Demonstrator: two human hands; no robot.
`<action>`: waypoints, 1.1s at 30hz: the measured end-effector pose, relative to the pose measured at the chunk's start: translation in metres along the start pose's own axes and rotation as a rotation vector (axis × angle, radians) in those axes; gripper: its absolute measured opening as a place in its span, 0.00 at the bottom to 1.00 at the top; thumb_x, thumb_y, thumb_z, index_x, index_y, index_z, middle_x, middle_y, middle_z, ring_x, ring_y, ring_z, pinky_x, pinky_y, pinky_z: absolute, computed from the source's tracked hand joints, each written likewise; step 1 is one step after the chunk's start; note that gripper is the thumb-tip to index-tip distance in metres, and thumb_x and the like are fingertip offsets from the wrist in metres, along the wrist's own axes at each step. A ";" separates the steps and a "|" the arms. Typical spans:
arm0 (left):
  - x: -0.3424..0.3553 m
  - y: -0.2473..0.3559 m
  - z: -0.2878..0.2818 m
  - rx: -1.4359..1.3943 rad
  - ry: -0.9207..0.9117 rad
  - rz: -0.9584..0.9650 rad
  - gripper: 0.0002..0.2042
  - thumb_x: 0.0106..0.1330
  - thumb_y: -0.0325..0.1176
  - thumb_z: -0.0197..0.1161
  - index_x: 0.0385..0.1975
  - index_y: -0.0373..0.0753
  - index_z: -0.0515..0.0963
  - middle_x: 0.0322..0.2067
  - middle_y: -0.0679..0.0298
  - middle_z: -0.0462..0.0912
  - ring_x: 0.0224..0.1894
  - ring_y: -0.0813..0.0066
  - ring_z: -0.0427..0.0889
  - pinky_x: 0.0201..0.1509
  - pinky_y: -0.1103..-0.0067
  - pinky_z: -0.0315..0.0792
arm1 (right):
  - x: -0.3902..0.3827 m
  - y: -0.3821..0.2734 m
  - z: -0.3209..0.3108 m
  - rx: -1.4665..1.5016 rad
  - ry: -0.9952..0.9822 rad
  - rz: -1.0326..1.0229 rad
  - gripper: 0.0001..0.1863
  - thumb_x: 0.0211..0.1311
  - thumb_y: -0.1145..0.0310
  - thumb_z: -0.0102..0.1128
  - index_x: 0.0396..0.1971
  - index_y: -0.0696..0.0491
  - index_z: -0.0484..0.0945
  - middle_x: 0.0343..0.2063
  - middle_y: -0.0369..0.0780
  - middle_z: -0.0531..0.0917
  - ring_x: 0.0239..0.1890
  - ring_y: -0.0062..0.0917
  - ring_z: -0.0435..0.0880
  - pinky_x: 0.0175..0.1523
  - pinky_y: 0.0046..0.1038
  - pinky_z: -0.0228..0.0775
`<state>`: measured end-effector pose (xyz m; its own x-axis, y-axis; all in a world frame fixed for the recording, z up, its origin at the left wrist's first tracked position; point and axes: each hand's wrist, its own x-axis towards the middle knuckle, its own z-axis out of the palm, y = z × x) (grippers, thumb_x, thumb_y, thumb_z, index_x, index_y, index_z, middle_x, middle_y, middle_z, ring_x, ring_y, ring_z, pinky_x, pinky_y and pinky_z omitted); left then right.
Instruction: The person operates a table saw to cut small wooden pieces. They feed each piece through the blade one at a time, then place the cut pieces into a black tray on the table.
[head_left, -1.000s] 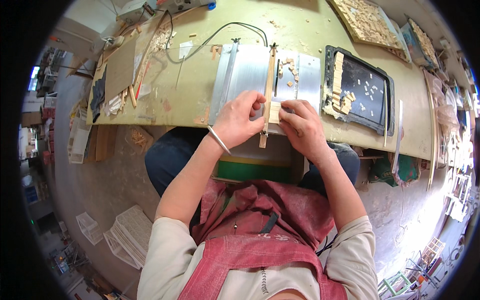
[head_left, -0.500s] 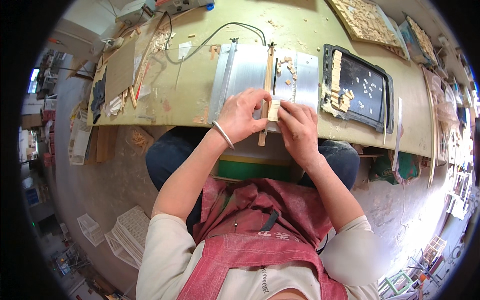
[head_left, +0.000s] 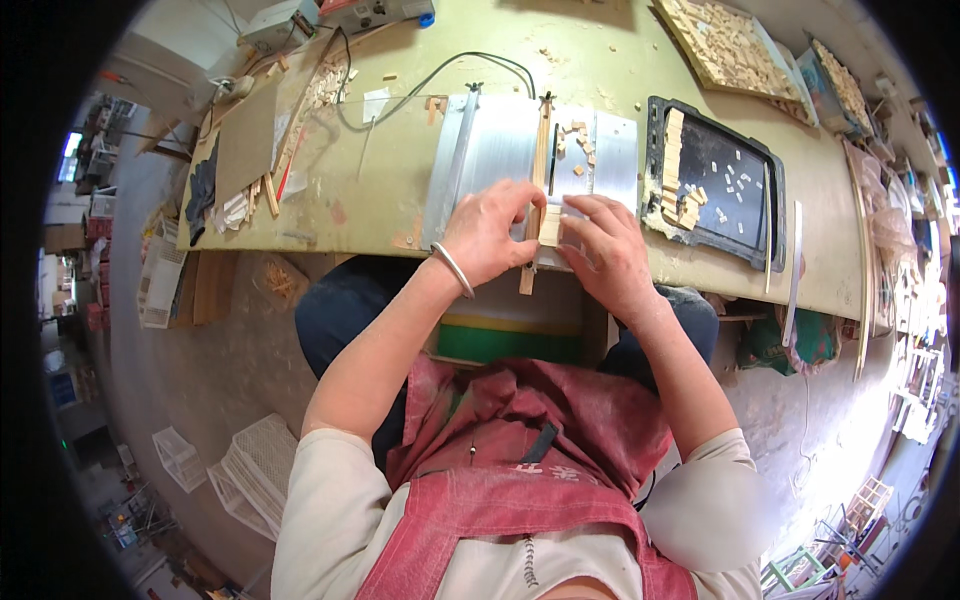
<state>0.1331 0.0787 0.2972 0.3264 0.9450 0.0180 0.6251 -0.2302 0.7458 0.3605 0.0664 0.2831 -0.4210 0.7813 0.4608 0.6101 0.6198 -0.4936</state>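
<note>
My left hand (head_left: pixel 491 232) is over a flat metal machine plate (head_left: pixel 492 143), thumb and forefinger spread apart. Their tips rest at a long wooden strip (head_left: pixel 543 140) running front to back on the plate. Right against this strip lies a small pale wood block (head_left: pixel 549 227) with lines across it. My right hand (head_left: pixel 612 252) is just to the block's right, its thumb and fingers parted around that side. Whether its fingertips touch the block I cannot tell. Several small wood pieces (head_left: pixel 577 130) lie farther back on the plate, near a dark narrow slot (head_left: pixel 554 158).
On the right stands a black tray (head_left: pixel 735 215) with wood pieces along its left side and small white bits. A board heaped with wood pieces (head_left: pixel 735 45) is at the far right. A black cable (head_left: pixel 440 65) curves behind the plate. Scraps and a dark glove (head_left: pixel 203 185) lie left.
The fingers of my right hand have spread and drawn back to the right from the block. My left hand has hardly moved.
</note>
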 end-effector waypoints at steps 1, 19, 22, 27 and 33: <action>0.000 0.001 0.000 -0.004 0.000 0.003 0.22 0.54 0.30 0.76 0.51 0.44 0.81 0.34 0.63 0.76 0.31 0.68 0.77 0.38 0.72 0.78 | 0.000 0.004 0.001 0.029 -0.022 -0.012 0.14 0.54 0.77 0.74 0.42 0.55 0.87 0.52 0.40 0.87 0.58 0.40 0.84 0.65 0.43 0.74; 0.019 -0.012 0.005 0.016 0.070 0.078 0.21 0.56 0.31 0.75 0.50 0.42 0.80 0.37 0.60 0.78 0.31 0.66 0.78 0.39 0.71 0.79 | 0.008 0.023 0.013 0.174 -0.009 0.041 0.14 0.59 0.77 0.76 0.46 0.56 0.88 0.52 0.44 0.89 0.58 0.41 0.87 0.76 0.52 0.68; 0.024 -0.012 0.003 -0.011 0.073 0.079 0.20 0.56 0.32 0.75 0.50 0.41 0.80 0.36 0.61 0.78 0.31 0.67 0.78 0.39 0.72 0.79 | 0.011 0.026 0.015 0.165 0.002 0.040 0.14 0.60 0.77 0.75 0.46 0.56 0.88 0.52 0.44 0.89 0.58 0.41 0.86 0.76 0.52 0.68; 0.031 -0.013 -0.001 -0.006 0.039 0.021 0.19 0.56 0.34 0.75 0.48 0.41 0.80 0.37 0.60 0.80 0.34 0.64 0.81 0.41 0.69 0.79 | 0.015 0.029 0.016 0.170 -0.015 0.059 0.14 0.60 0.79 0.75 0.46 0.57 0.87 0.54 0.45 0.89 0.61 0.40 0.86 0.80 0.53 0.63; 0.037 -0.018 0.000 -0.022 0.041 0.031 0.20 0.57 0.35 0.75 0.49 0.41 0.81 0.36 0.62 0.78 0.30 0.69 0.77 0.38 0.73 0.78 | 0.019 0.034 0.019 0.129 0.024 0.025 0.14 0.60 0.77 0.75 0.46 0.56 0.87 0.52 0.45 0.89 0.58 0.44 0.86 0.76 0.52 0.68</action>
<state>0.1344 0.1181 0.2841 0.3157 0.9464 0.0686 0.5992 -0.2549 0.7589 0.3606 0.1036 0.2610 -0.3892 0.7956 0.4642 0.5278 0.6057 -0.5955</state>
